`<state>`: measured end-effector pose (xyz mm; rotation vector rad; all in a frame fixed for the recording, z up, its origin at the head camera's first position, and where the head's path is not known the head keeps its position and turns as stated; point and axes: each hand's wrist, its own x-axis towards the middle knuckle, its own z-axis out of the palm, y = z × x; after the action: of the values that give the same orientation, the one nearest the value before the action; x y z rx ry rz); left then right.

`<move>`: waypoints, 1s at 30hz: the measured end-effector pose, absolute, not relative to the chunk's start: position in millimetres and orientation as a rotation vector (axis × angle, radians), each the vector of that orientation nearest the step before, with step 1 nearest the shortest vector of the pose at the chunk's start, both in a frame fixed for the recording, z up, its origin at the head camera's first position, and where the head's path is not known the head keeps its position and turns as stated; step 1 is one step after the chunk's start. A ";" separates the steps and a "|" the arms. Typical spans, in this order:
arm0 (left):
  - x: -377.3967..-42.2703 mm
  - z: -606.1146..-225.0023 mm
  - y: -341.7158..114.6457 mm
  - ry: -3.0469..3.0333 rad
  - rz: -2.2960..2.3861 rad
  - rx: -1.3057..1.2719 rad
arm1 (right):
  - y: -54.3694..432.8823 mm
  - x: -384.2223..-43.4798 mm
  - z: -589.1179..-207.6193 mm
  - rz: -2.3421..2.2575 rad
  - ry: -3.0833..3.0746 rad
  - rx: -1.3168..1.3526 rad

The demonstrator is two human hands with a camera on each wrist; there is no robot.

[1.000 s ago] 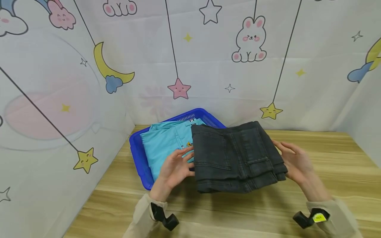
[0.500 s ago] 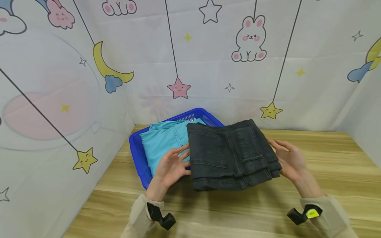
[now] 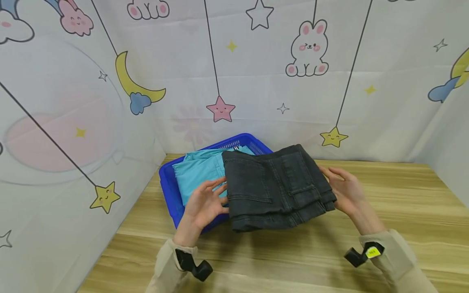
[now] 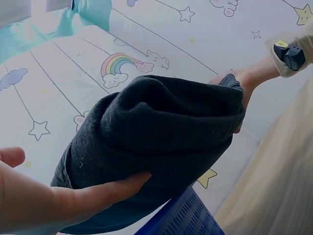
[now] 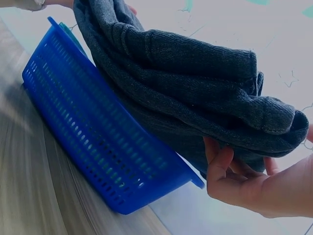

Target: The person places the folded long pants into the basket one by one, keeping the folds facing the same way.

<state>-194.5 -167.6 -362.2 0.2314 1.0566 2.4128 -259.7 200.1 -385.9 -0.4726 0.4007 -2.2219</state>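
Note:
A pair of folded dark grey jeans (image 3: 272, 185), back pockets facing up, is held up between my hands, overlapping the right part of the blue basket (image 3: 168, 191) in the head view. My left hand (image 3: 205, 205) supports its left side. In the left wrist view one straight finger (image 4: 115, 191) lies along the underside of the jeans (image 4: 146, 132), while the thumb stands away. At the right side, my right hand (image 3: 348, 189) grips the jeans; the right wrist view has its bent fingers (image 5: 222, 164) beneath the fold. A folded light blue garment (image 3: 199, 167) lies in the basket.
The basket with its perforated walls stands on a wood-grain table (image 3: 278, 264) at the back left. Behind it hangs a white cloth backdrop (image 3: 256, 81) printed with stars and a rabbit, and another printed cloth runs along the left.
Both hands have carried the jeans to the left and slightly away from me, so they cover more of the basket and the light blue garment. The basket has stayed in place.

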 end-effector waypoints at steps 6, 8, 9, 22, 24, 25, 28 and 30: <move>-195.6 -359.6 -173.3 1.075 2.408 0.208 | 194.2 -264.1 -383.6 -2.235 0.499 -0.447; -196.1 -359.0 -175.3 1.084 2.407 0.198 | 191.9 -264.8 -382.8 -2.240 0.529 -0.435; -196.1 -358.8 -176.0 1.085 2.409 0.190 | 190.7 -265.1 -382.5 -2.242 0.539 -0.431; -196.5 -358.3 -182.7 1.093 2.422 0.149 | 181.4 -270.5 -380.2 -2.236 0.657 -0.398; -196.5 -357.7 -183.7 1.100 2.423 0.148 | 179.5 -271.1 -379.2 -2.239 0.691 -0.383; -196.5 -357.4 -184.3 1.105 2.425 0.147 | 178.4 -271.5 -378.8 -2.238 0.695 -0.383; -196.9 -356.4 -186.1 1.115 2.436 0.142 | 174.9 -273.1 -377.7 -2.235 0.708 -0.392; -197.1 -355.9 -187.4 1.120 2.443 0.140 | 172.0 -274.7 -376.7 -2.234 0.730 -0.390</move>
<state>-197.1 -187.4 -355.9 0.1404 1.1201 2.4431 -274.7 172.0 -376.7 -0.3898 0.7300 -2.2344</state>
